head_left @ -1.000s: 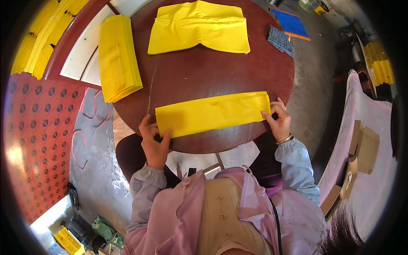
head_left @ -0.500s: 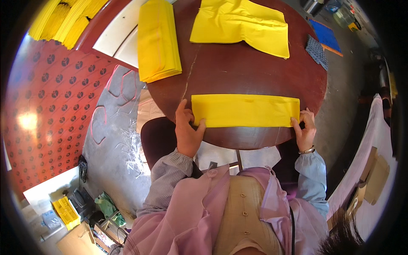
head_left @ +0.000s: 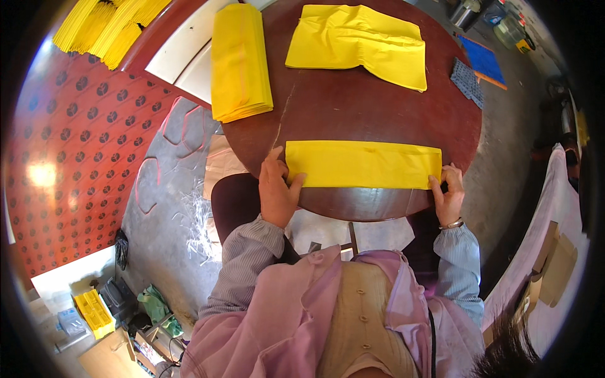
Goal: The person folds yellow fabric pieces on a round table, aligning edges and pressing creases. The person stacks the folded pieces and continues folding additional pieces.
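A folded yellow strip of cloth [head_left: 362, 165] lies flat along the near edge of the round dark red table [head_left: 353, 107]. My left hand [head_left: 276, 192] pinches its left end, thumb on top and fingers at the edge. At the opposite end my right hand [head_left: 448, 192] grips the near corner in the same way. Beyond the strip, a wider piece of yellow cloth [head_left: 359, 44] lies creased across the far part of the table. To the left of that rests a neat stack of folded yellow cloths [head_left: 239, 69].
More yellow stacks [head_left: 110, 28] sit at the far left. A blue-grey cloth [head_left: 467, 82] hangs by the table's right edge, near a blue panel [head_left: 482, 58] on the floor. Loose white strands [head_left: 200, 220] lie on the floor at left, near a yellow crate [head_left: 94, 312].
The view has shifted slightly. Both hands keep their hold on the ends of the folded strip, which lies essentially in the same place.
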